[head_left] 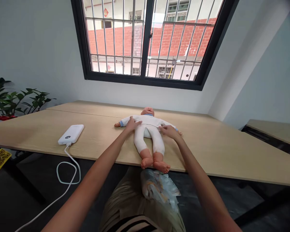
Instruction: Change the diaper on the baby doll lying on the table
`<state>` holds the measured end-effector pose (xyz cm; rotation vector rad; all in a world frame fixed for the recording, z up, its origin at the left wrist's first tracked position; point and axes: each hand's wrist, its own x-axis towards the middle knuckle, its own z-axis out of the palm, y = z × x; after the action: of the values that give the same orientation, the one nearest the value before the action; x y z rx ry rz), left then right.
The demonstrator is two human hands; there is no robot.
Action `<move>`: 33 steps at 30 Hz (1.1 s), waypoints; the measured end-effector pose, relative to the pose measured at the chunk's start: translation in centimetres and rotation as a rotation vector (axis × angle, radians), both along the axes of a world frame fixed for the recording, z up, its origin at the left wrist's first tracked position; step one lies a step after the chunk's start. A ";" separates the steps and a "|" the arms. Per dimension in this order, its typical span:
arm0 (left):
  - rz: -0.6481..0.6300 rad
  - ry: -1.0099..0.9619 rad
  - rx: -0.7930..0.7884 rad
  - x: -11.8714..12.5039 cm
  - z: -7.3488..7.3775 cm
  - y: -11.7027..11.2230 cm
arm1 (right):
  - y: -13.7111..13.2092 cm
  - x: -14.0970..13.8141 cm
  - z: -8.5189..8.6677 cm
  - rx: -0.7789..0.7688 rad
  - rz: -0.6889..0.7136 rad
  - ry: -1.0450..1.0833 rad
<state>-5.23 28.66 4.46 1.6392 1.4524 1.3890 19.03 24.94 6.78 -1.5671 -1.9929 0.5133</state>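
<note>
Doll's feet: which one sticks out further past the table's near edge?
The doll's foot on the picture's right; its toes overhang the table edge, further than the other foot.

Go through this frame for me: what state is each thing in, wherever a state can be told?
Baby doll: on its back on the table, dressed in white, feet at the near edge.
Left hand: flat on the doll's side.
Right hand: flat on the doll's other side.
Power bank: lying flat, white cable plugged in.
Window: shut, barred.
Plastic packet: on the lap.
</note>
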 end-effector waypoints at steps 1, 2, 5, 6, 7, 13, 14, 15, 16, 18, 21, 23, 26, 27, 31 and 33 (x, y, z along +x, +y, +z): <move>0.020 -0.006 0.035 0.1 0.7 -1.0 | -1.9 0.7 -0.1 0.035 0.045 0.016; 0.030 -0.014 0.080 0.2 1.3 -2.4 | -4.2 1.4 -0.4 0.107 0.120 0.085; -0.060 -0.019 0.361 0.9 1.8 -9.0 | -11.4 3.0 -2.2 0.032 0.217 0.283; -0.093 0.002 0.386 1.2 1.4 -11.6 | -13.5 3.2 -3.0 -0.038 0.255 0.303; -0.119 0.049 0.373 1.4 0.7 -14.2 | -15.3 3.1 -3.9 -0.081 0.276 0.326; -0.185 0.185 0.186 1.6 -5.4 -21.7 | -18.2 -0.3 -8.3 0.239 0.143 0.316; -0.182 0.185 0.178 1.5 -5.9 -21.6 | -18.1 -0.9 -8.7 0.274 0.136 0.328; -0.176 0.187 0.181 1.6 -6.3 -21.5 | -18.0 -1.3 -8.9 0.300 0.137 0.341; -0.167 0.189 0.192 1.7 -6.5 -21.2 | -18.0 -1.6 -9.1 0.321 0.138 0.352; -0.137 0.193 0.215 2.1 -6.5 -20.9 | -18.0 -1.8 -9.3 0.346 0.126 0.365; -0.110 0.190 0.227 2.7 -6.5 -20.7 | -18.4 -1.9 -9.6 0.366 0.084 0.368; -0.121 0.186 0.225 2.8 -6.6 -20.8 | -18.7 -2.0 -9.9 0.378 0.058 0.373; -0.143 0.165 0.220 2.5 -6.8 -20.9 | -18.9 -2.4 -10.4 0.394 0.037 0.369; -0.149 0.152 0.216 2.3 -6.9 -20.9 | -18.9 -2.5 -10.6 0.401 0.027 0.355; -0.155 0.094 0.193 1.9 -6.9 -20.8 | -18.4 -3.2 -11.0 0.470 -0.034 0.239; -0.157 0.078 0.183 1.9 -6.9 -20.9 | -18.1 -3.4 -10.8 0.485 -0.028 0.204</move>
<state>-3.35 7.76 -2.47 1.8977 1.2386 1.4180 15.62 6.85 -4.06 -1.1897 -1.7691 0.1498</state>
